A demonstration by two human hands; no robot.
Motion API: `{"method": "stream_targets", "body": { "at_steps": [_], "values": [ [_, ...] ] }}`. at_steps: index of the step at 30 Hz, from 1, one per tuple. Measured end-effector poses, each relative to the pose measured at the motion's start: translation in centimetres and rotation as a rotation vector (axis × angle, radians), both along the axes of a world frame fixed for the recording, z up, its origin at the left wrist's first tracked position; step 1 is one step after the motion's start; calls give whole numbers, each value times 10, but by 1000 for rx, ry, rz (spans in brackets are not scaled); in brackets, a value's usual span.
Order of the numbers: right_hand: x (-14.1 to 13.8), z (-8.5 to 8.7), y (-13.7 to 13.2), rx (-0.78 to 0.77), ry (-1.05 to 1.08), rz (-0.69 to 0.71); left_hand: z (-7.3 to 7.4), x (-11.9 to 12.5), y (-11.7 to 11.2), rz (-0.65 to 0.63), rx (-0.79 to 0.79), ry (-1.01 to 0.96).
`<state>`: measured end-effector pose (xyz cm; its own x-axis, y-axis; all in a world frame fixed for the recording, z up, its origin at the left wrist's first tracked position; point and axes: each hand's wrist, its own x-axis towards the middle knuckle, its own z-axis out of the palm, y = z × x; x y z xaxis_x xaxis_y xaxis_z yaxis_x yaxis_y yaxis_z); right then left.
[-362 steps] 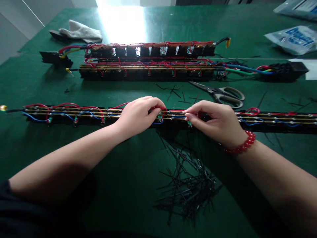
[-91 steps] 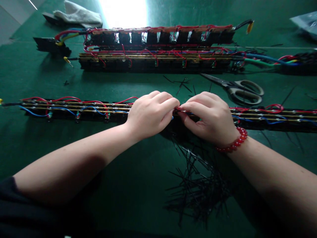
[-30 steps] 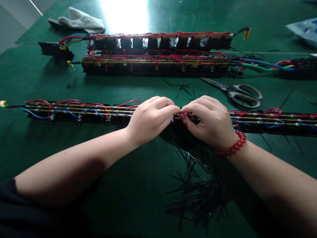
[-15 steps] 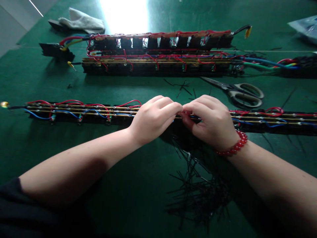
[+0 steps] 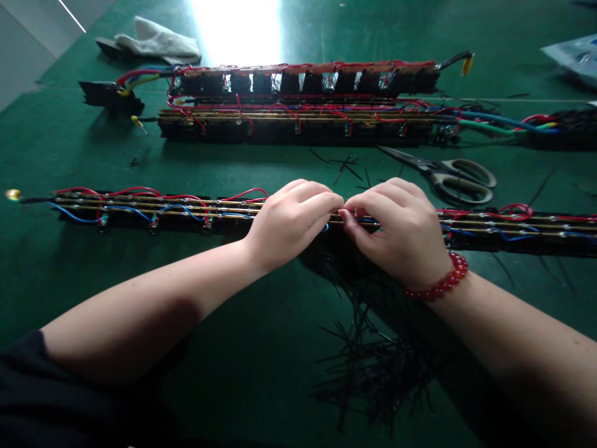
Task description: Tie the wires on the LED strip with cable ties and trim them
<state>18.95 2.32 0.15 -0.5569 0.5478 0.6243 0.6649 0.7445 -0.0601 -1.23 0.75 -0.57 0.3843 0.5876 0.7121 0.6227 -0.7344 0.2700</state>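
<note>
A long black strip assembly [image 5: 130,208] with brass rods and red and blue wires lies across the table. Over its middle, my left hand [image 5: 291,218] is closed, thumb and forefinger pinched together. My right hand [image 5: 396,230], with a red bead bracelet [image 5: 445,283] at the wrist, pinches just beside it, the fingertips of both hands meeting above the rods. Whatever sits between the fingertips is too small and hidden to name. Below the hands lies a heap of thin black ties [image 5: 382,367].
Scissors [image 5: 459,174] lie beyond my right hand, near scattered black tie pieces [image 5: 344,163]. Farther back are two similar wired assemblies [image 5: 298,134] with thick cables [image 5: 499,121]. A light-coloured glove [image 5: 158,42] is at the back left, a plastic bag [image 5: 576,56] at the far right.
Both hands stay almost in place over the strip, with the right thumb and fingers shifting only slightly. The whole view has moved a little.
</note>
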Motion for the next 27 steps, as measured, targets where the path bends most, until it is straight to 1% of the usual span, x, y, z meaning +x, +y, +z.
{"method": "stream_targets", "body": {
  "at_steps": [9, 16, 21, 27],
  "values": [
    [-2, 1, -2, -65, 68, 41, 0, 0, 1, 19, -4, 65],
    [-3, 2, -2, -119, 113, 50, 0, 0, 1, 3, 34, 98],
    [-2, 2, 0, -177, 166, 74, 0, 0, 1, -3, 28, 106],
    [1, 1, 2, -185, 154, 119, -1, 0, 1, 4, 24, 101]
  ]
}}
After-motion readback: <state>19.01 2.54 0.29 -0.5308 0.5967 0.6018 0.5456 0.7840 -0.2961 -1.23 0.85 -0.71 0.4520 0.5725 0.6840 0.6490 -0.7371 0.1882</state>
